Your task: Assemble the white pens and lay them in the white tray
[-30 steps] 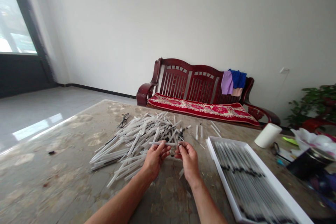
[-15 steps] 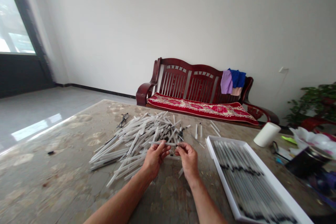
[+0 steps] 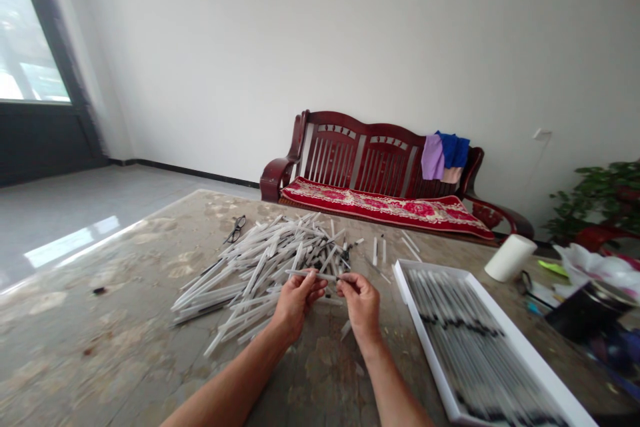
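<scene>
My left hand [image 3: 297,303] and my right hand [image 3: 361,303] hover low over the stone-patterned table [image 3: 100,320]. A thin white plastic tube [image 3: 313,275] lies level across my left fingers, and my right fingertips pinch its right end. Just behind and left of my hands spreads a loose pile of similar white tubes [image 3: 260,273], some with dark parts near the far end. A few single tubes [image 3: 375,251] lie apart to the right of the pile. Between my hands and the white tray, one short tube [image 3: 345,329] rests on the table.
A white tray [image 3: 440,360] packed with parallel tubes stands to my right. Folded glasses [image 3: 235,229] lie beyond the pile. A white paper roll [image 3: 510,257], a dark container [image 3: 583,310] and crumpled plastic [image 3: 585,263] occupy the right side. Behind the table stands a red wooden bench [image 3: 380,167].
My hands still hold the tube in about the same place. My right hand has shifted slightly right and the view has moved a little.
</scene>
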`<state>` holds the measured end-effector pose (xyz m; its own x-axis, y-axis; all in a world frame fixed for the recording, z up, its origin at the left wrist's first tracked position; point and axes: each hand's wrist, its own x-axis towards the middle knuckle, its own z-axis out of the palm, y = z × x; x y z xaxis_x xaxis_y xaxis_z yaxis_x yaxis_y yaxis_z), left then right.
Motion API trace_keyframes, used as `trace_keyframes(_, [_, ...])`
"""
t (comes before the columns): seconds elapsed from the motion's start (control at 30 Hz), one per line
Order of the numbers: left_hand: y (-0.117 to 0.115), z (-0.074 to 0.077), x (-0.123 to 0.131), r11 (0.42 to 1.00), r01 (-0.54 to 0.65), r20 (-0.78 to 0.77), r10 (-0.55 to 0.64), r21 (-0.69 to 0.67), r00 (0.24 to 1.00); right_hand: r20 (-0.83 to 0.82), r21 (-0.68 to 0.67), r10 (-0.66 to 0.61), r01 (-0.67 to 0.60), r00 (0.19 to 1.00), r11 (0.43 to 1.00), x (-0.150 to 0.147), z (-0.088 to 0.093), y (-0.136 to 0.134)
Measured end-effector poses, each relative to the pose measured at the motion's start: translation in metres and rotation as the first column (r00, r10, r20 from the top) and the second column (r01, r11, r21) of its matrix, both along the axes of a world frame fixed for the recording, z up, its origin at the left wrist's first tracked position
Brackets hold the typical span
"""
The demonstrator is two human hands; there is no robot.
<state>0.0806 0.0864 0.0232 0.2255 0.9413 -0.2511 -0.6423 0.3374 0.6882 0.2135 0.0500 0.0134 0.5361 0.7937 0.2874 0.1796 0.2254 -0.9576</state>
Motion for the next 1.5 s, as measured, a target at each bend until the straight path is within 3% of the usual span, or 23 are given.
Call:
trace_keyframes(0.13, [-0.001, -0.002, -0.002, 0.998, 0.005, -0.053, -0.002, 0.058, 0.999, 0.088, -0.002, 0.006, -0.006, 0.996, 1.000, 0.003, -0.003, -0.002])
trace_keyframes(0.3, [-0.002, -0.003, -0.003, 0.986, 0.017, -0.126, 0.004, 0.163, 0.992, 0.057, -0.032, 0.051, -0.049, 0.997, 0.998, 0.006, -0.003, -0.004])
trace_keyframes(0.5, [-0.001, -0.002, -0.003, 0.996, 0.037, -0.071, -0.031, 0.084, 0.997, -0.118, -0.044, 0.181, -0.187, 0.976, 0.981, 0.005, 0.004, -0.006])
trace_keyframes(0.6, [-0.002, -0.002, -0.002, 0.997, 0.029, -0.053, -0.025, 0.078, 0.998, 0.050, -0.091, 0.180, -0.175, 0.982, 0.980, 0.004, 0.005, -0.009])
trace_keyframes(0.7, [-0.005, -0.005, -0.001, 0.994, 0.044, -0.045, -0.040, 0.098, 0.998, 0.326, -0.072, 0.102, -0.083, 0.940, 0.994, 0.002, 0.002, -0.011])
trace_keyframes(0.77, [-0.007, -0.007, 0.000, 0.992, 0.055, -0.040, -0.051, 0.111, 0.998, 0.410, -0.053, 0.044, -0.025, 0.911, 0.998, 0.002, -0.001, -0.011])
trace_keyframes(1.0, [-0.006, -0.007, 0.002, 0.997, 0.011, -0.050, -0.007, 0.079, 0.999, 0.299, -0.123, 0.134, -0.101, 0.945, 0.987, 0.004, -0.001, -0.011])
trace_keyframes(1.13, [-0.005, -0.009, 0.002, 0.995, 0.023, -0.062, -0.017, 0.099, 0.998, 0.404, -0.051, 0.089, -0.075, 0.910, 0.996, 0.005, -0.001, -0.012])
trace_keyframes(1.27, [-0.007, -0.012, 0.002, 0.987, 0.052, -0.080, -0.040, 0.150, 0.996, 0.433, -0.131, 0.074, -0.018, 0.898, 0.991, 0.007, -0.009, -0.009])
trace_keyframes(1.37, [-0.007, -0.013, 0.002, 0.989, 0.039, -0.095, -0.025, 0.144, 0.995, 0.404, -0.152, 0.103, -0.044, 0.909, 0.987, 0.007, -0.008, -0.010])
trace_keyframes(1.5, [-0.006, -0.013, 0.002, 0.990, 0.034, -0.106, -0.020, 0.133, 0.994, 0.428, -0.080, 0.123, -0.098, 0.896, 0.992, 0.005, -0.003, -0.012])
